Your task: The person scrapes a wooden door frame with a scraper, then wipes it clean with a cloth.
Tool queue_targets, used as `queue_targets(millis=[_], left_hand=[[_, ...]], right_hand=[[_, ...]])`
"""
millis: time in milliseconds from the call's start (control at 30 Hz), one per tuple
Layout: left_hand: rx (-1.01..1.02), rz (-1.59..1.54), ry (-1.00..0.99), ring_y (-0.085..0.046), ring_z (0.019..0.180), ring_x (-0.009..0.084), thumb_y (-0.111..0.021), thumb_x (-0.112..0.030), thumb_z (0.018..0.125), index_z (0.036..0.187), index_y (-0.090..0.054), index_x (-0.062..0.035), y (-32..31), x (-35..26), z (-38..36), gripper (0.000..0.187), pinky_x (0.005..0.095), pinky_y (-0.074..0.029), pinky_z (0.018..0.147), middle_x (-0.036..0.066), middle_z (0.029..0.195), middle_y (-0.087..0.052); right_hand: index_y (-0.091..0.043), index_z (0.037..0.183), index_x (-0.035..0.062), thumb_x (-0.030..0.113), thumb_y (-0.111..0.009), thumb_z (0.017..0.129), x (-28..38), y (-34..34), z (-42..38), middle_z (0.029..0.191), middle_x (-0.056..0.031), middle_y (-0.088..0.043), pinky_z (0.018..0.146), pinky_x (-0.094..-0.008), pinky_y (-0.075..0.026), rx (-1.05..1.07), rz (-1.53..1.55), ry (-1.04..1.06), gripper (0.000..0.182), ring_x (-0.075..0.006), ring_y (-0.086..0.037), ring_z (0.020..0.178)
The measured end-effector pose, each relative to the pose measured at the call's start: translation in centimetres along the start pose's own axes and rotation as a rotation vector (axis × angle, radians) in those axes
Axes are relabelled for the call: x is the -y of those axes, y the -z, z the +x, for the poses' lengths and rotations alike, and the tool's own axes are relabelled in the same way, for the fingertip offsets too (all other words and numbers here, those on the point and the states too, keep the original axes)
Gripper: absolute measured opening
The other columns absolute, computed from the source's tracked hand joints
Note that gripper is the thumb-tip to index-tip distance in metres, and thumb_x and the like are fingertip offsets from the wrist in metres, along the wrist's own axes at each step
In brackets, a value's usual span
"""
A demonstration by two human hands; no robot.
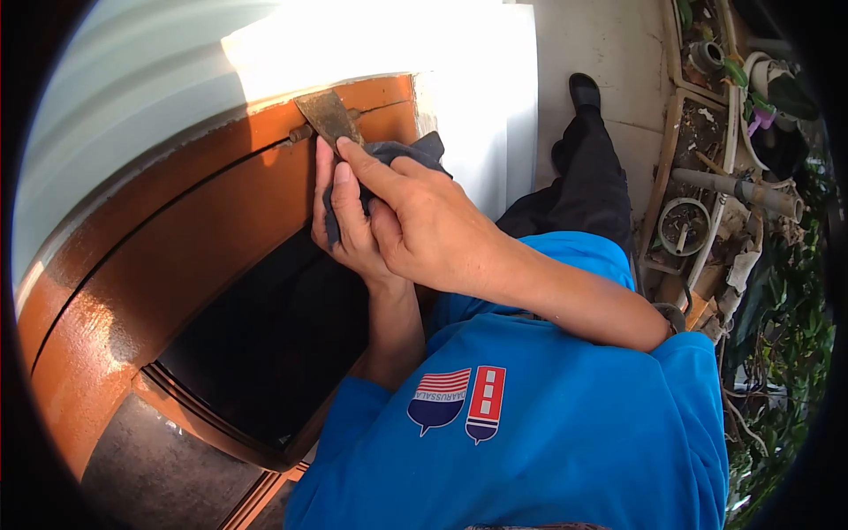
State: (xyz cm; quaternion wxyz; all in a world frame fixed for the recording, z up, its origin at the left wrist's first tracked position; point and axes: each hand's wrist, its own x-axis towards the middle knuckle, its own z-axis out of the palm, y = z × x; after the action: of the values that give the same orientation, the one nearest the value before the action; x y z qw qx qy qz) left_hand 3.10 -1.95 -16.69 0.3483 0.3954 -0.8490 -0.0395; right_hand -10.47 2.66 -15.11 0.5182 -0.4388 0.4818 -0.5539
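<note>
A paint scraper [324, 117] with a worn, stained metal blade lies against the orange-brown door frame, close to a hinge [301, 134]. My right hand [428, 221] closes around its handle, which is hidden, and the index finger presses along the blade. Just below, my left hand [358, 234] is partly covered by the right one. Its fingers point up toward the blade, pinching a dark grey cloth [413, 152] that bunches out behind both hands. The orange-brown door [203, 199] shows a dark gap along the frame.
A dark glass panel [274, 344] fills part of the door. Pale wall [132, 97] lies beyond the frame, sunlit at the top. To the right stand planter boxes [658, 177], a pipe [738, 193], a pot [683, 226] and leafy plants [795, 353]. My shoe [584, 92] rests on pale floor tiles.
</note>
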Motion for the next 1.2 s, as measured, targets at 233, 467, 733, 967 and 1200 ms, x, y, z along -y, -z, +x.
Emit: queue_targets(millis=[233,467,733,967,1200], left_hand=[[-0.018,-0.022,0.031,-0.067,0.109,0.0328,-0.047,-0.018,0.103,0.114,-0.061,0.0095,-0.1,-1.5,0.5,0.033,0.0393,-0.056,0.094,0.026,0.127,-0.061],[-0.027,0.007,-0.026,-0.067,0.110,0.0331,-0.049,-0.024,0.103,0.114,-0.059,0.0092,0.0,-1.5,0.6,0.037,0.0399,-0.056,0.095,0.027,0.127,-0.061],[-0.089,0.063,-0.226,-0.067,0.109,0.0354,-0.056,-0.025,0.101,0.115,-0.056,0.0077,-0.3,0.0,0.4,0.036,0.0421,-0.057,0.094,0.028,0.125,-0.061],[-0.042,0.148,-0.263,-0.067,0.109,0.0350,-0.056,-0.028,0.100,0.116,-0.055,0.0078,0.5,0.3,0.7,0.039,0.0419,-0.057,0.093,0.028,0.124,-0.062],[-0.106,0.147,-0.220,-0.067,0.108,0.0349,-0.057,-0.030,0.100,0.112,-0.057,0.0077,0.1,-0.5,0.6,0.040,0.0415,-0.057,0.093,0.027,0.121,-0.063]], right_hand=[[-0.050,0.134,-0.0126,0.016,-0.052,0.090,0.6,-0.1,-0.3,0.080,-0.0309,-0.064,0.061,-0.0458,-0.053,0.005,-0.001,0.025,0.052,-0.0385,-0.062,0.069],[-0.048,0.138,-0.0101,0.013,-0.051,0.089,0.8,0.1,-0.4,0.078,-0.0272,-0.061,0.062,-0.0443,-0.052,-0.013,-0.017,0.015,0.054,-0.0361,-0.060,0.069],[-0.048,0.136,-0.0122,0.016,-0.051,0.091,1.1,0.2,-0.2,0.078,-0.0313,-0.063,0.063,-0.0462,-0.054,-0.005,-0.015,0.020,0.053,-0.0401,-0.063,0.072],[-0.043,0.145,-0.0037,0.005,-0.051,0.086,0.9,-0.1,-0.1,0.075,-0.0194,-0.057,0.063,-0.0420,-0.050,0.016,-0.023,0.010,0.061,-0.0313,-0.057,0.067],[-0.043,0.145,-0.0038,0.005,-0.050,0.086,1.7,-0.1,0.1,0.074,-0.0193,-0.057,0.063,-0.0419,-0.050,0.049,-0.040,-0.016,0.060,-0.0311,-0.057,0.067]])
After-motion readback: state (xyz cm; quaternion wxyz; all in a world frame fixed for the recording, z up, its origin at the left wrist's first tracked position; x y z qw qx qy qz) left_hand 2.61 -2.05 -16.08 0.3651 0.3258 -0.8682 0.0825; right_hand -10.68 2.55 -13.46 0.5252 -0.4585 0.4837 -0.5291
